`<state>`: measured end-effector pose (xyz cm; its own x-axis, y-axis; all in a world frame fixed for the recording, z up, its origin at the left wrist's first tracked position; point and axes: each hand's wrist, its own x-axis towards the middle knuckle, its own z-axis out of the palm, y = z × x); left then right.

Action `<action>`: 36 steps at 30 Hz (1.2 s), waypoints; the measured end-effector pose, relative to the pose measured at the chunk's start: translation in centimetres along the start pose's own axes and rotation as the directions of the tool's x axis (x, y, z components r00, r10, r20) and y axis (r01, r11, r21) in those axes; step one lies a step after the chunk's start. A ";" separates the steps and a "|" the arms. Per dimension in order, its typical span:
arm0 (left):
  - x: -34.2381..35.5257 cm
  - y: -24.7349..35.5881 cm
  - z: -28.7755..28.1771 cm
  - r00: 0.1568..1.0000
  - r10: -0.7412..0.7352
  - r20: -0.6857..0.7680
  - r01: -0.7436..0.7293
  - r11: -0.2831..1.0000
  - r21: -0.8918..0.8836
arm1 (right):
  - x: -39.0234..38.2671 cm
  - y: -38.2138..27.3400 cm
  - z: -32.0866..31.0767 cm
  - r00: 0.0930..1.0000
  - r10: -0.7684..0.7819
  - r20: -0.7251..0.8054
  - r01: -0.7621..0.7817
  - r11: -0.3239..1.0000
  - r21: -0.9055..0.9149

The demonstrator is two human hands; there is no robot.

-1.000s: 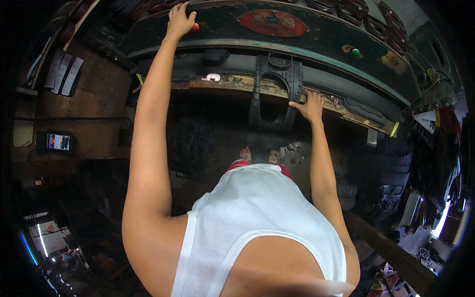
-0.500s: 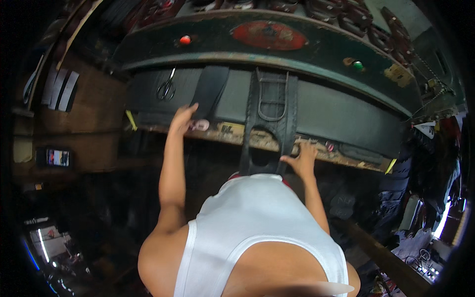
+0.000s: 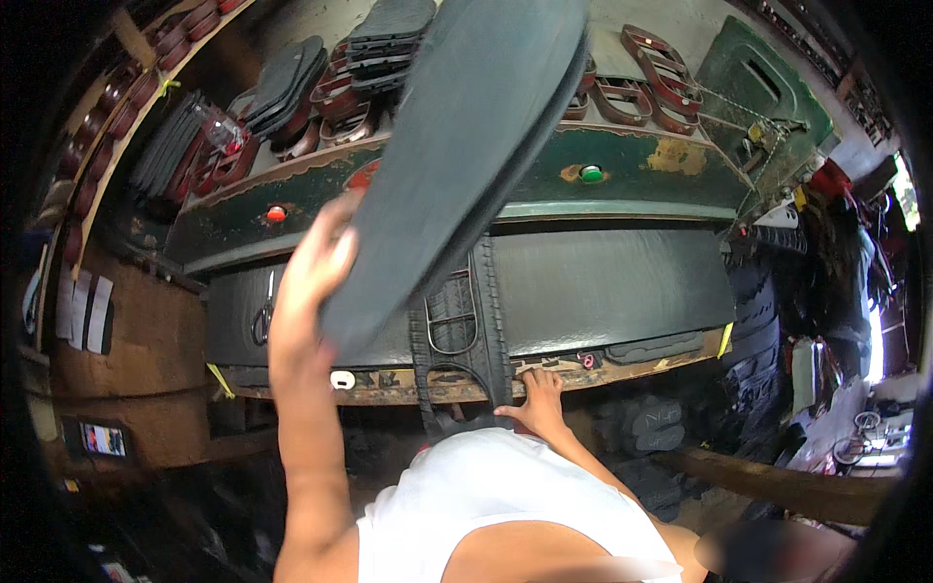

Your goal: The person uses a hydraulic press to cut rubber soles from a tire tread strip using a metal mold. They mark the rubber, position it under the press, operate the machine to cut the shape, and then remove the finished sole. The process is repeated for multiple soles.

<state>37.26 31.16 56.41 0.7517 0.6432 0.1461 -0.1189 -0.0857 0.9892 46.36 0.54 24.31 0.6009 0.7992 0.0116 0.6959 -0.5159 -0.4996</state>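
Note:
My left hand (image 3: 316, 257) is raised above the bench. Its fingers grip the left edge of a long, dark grey, sole-shaped rubber sheet (image 3: 462, 146); a second layer shows along its right side. At the bench's front edge, my right hand (image 3: 537, 403) rests with thumb and fingers spread, the thumb at a black treaded rubber strip (image 3: 493, 330) with cut-out holes. That strip lies across the bench and hangs over its front. On it sits a metal cutting die (image 3: 452, 318) shaped like a sole outline, partly hidden by the raised sheet.
Scissors (image 3: 260, 323) lie left on the dark bench top (image 3: 603, 291). Behind stands a green machine beam (image 3: 661, 160) with a red button (image 3: 276, 213) and a green button (image 3: 591, 174). Dies (image 3: 622, 100) and stacked soles (image 3: 389, 39) sit above it. A phone (image 3: 102, 439) lies far left.
My left hand has lifted the rubber sheet off the bench, up and toward the machine beam. My right hand stays at the front edge by the strip. The view has tilted up.

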 end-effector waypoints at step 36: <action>18.0 -21.7 -26.4 0.377 0.881 -0.287 -0.017 0.317 0.948 | 36.5 5.2 -19.8 0.293 -0.382 -0.876 0.087 0.923 -0.374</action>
<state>36.22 64.71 37.22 -0.0077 0.3854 0.9227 0.5645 -0.7600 0.3221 79.72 20.91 39.25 0.2546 0.1614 0.9535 0.8420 -0.5220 -0.1365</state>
